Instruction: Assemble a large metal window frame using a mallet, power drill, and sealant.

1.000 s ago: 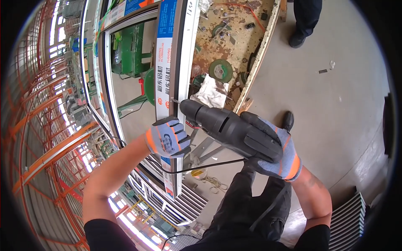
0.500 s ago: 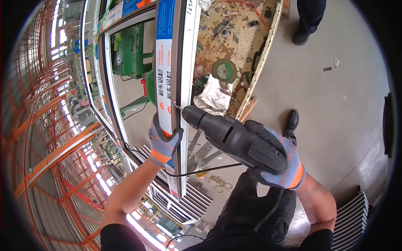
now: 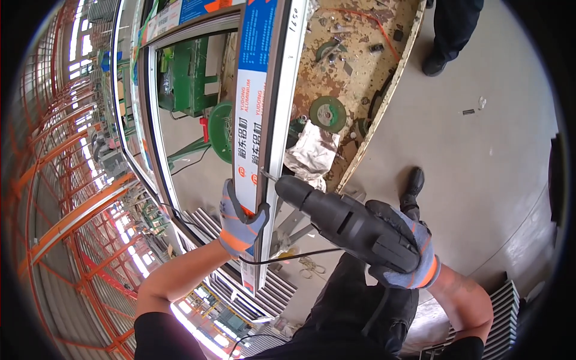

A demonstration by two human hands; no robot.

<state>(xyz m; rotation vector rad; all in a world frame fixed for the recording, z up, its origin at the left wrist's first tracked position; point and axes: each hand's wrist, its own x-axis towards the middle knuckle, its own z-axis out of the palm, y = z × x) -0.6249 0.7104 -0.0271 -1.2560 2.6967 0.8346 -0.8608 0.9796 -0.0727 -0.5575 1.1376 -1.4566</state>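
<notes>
My right hand (image 3: 409,240), in a grey glove with an orange cuff, is wrapped round a black power drill (image 3: 333,217). The drill lies level across the view, its thin bit (image 3: 268,175) pointing left. Its tip is at the dark groove of an aluminium frame (image 3: 245,96); I cannot tell whether it has entered the metal. Below that spot, my left hand (image 3: 241,221) is closed round the same long frame bar, its gloved fingers hooked over the edge. White and blue printed film covers the bar's face. A black cord (image 3: 294,257) runs under the drill.
Right of the bar stands a worn workbench (image 3: 360,72) with a green grinding disc (image 3: 327,114), crumpled silvery sheet (image 3: 313,151) and scraps. Another person's dark-clad leg (image 3: 454,30) is beyond it. A green stand (image 3: 189,75) shows through the frame. Metal bars (image 3: 282,294) lie low down.
The frame, both hands and the drill sit slightly lower in the picture, with the bar shifted right. The bit stays at about the same place on the bar, and both grips are unchanged.
</notes>
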